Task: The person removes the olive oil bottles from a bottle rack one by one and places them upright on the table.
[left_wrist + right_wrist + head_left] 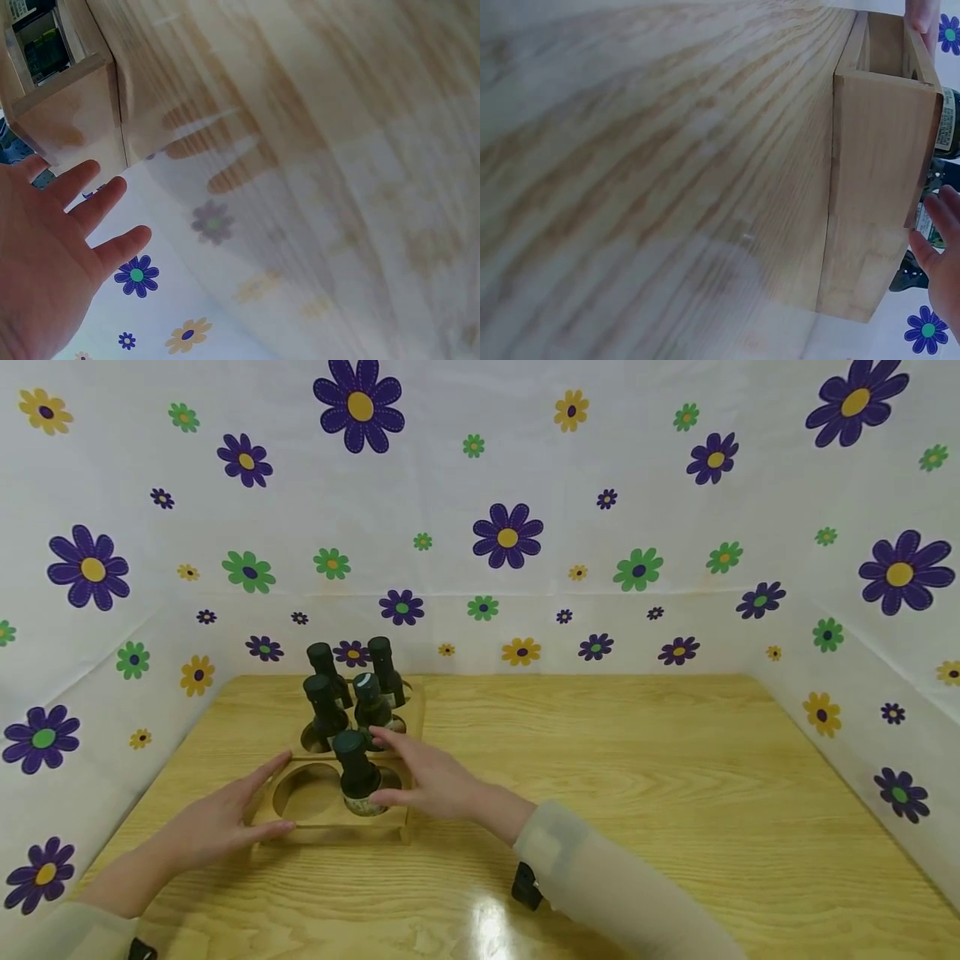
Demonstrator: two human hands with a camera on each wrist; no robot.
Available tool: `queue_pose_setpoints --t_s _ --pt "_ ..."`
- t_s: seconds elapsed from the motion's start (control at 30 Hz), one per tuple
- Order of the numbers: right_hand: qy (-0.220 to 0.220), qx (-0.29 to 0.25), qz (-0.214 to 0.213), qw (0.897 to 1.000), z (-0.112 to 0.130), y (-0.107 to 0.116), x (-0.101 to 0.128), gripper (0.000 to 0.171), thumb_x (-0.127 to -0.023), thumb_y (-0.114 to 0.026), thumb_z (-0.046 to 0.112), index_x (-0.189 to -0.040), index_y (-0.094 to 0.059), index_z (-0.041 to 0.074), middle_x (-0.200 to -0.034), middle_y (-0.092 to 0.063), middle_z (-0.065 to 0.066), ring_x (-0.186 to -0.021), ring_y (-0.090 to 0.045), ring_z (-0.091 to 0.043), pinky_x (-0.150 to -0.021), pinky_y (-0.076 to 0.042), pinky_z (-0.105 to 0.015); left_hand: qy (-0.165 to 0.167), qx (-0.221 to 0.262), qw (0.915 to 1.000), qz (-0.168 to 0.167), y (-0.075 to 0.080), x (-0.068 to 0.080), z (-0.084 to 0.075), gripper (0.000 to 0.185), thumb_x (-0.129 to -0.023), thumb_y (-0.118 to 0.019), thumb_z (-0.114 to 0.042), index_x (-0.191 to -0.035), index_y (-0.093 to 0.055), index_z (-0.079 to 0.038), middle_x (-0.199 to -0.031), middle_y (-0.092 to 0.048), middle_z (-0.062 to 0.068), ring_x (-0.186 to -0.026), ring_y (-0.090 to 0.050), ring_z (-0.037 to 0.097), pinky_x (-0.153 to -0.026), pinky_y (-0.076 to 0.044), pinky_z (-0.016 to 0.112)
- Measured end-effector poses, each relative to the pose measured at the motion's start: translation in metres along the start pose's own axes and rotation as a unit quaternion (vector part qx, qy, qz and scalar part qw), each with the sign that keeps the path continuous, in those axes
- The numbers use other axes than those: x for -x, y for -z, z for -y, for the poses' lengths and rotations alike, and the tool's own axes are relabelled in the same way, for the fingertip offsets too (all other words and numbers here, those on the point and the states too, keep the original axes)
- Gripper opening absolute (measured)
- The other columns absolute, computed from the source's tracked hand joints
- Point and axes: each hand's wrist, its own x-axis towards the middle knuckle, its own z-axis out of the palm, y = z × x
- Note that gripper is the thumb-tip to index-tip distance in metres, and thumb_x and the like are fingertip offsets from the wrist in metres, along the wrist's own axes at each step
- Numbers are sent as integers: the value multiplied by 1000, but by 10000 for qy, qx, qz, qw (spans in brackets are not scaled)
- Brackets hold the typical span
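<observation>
A wooden rack point(330, 831) with round holes stands on the left part of the table and holds several dark bottles with black caps. The front bottle point(356, 772) stands in the front right hole; the front left hole point(307, 795) holds nothing. My left hand point(243, 810) lies open, its straight fingers against the rack's left front corner. My right hand point(412, 781) is open beside the front bottle, with finger and thumb on either side of it, not closed round it. The left wrist view shows my spread left hand point(52, 247) by the rack point(71, 112). The right wrist view shows the rack's side point(877, 172) and my right hand point(939, 251).
The wooden table point(600, 760) stretches to the right of the rack. White flowered sheets point(510, 535) wall it in at the back and on both sides. A small black object point(525, 887) sits under my right sleeve.
</observation>
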Motion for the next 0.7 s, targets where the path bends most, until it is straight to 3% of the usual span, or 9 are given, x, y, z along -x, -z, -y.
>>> queue_pose_setpoints --t_s 0.27,0.7 --pt "229 42 72 9997 -3 -2 -5 85 -90 -65 48 -155 -21 17 -142 -50 -1 -130 -45 -10 -108 -32 -30 23 385 9992 138 -1 0 -1 93 -90 -64 -52 -158 -9 -20 -147 -35 29 -123 -46 51 -89 -40 65" --pt "319 -27 223 9992 0 -9 -14 71 -93 -66 37 -148 -36 4 -138 -54 -8 -125 -51 -12 -103 -37 -24 2 541 9985 115 -3 1 0 93 -90 -65 -49 -158 -8 -19 -148 -34 30 -124 -44 51 -92 -39 65"
